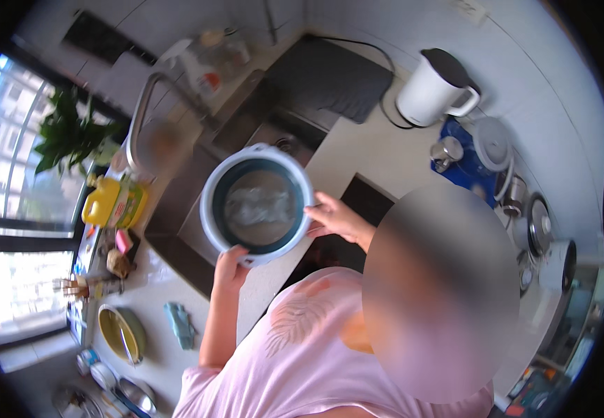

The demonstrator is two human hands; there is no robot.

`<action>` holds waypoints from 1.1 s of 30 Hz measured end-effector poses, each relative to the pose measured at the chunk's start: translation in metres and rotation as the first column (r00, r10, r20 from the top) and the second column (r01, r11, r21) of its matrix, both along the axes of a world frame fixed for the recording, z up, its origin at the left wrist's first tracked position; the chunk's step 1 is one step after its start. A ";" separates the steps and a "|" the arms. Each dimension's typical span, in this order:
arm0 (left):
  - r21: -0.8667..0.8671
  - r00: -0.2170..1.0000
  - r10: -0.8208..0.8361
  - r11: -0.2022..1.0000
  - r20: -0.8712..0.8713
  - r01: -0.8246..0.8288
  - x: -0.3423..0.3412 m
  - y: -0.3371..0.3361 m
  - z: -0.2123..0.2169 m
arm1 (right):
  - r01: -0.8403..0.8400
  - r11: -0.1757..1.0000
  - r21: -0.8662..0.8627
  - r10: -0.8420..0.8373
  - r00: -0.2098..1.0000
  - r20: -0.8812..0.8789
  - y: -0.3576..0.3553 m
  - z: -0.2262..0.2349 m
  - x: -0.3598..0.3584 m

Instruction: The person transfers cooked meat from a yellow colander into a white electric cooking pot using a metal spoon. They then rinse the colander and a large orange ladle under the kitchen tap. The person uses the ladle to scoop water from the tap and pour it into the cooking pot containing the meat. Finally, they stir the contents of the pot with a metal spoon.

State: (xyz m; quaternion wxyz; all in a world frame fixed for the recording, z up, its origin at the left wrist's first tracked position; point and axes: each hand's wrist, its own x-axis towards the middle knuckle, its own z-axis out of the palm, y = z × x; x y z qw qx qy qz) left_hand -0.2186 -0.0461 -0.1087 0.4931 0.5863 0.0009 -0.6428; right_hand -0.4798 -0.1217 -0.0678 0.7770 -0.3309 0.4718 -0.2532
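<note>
A round basin (208,209) with a pale blue-white rim and a dark teal inner wall is held over the front edge of the sink (176,240). Shiny, rippled clear matter, apparently water, covers its bottom. My left hand (231,268) grips the near rim, fingers over the edge. On the basin's right side, my right hand (337,219) has its thumb at the rim and its other fingers partly hidden against the outer wall. Behind the basin, the sink's drain (286,144) shows, and a curved faucet (150,97) stands at the left.
A dark mat (330,76) lies behind the sink. At the back right stands a white kettle (434,87). A yellow jug (117,202), a pink sponge (123,241), an olive bowl (122,334) and a teal cloth (179,324) are on the left counter.
</note>
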 end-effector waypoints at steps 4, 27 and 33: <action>-0.106 0.999 -0.039 0.993 0.021 0.041 0.035 0.018 -0.023 | 0.030 0.997 0.067 -0.031 0.999 0.008 0.019 -0.018 -0.020; -0.063 0.830 -0.538 0.843 -0.150 0.534 -0.085 -0.109 -0.056 | 0.653 0.751 0.096 -0.628 0.752 -0.200 0.163 -0.017 -0.143; -0.022 0.814 -0.553 0.829 -0.178 0.559 -0.088 -0.102 -0.045 | 0.693 0.718 0.065 -0.668 0.713 -0.213 0.188 -0.039 -0.146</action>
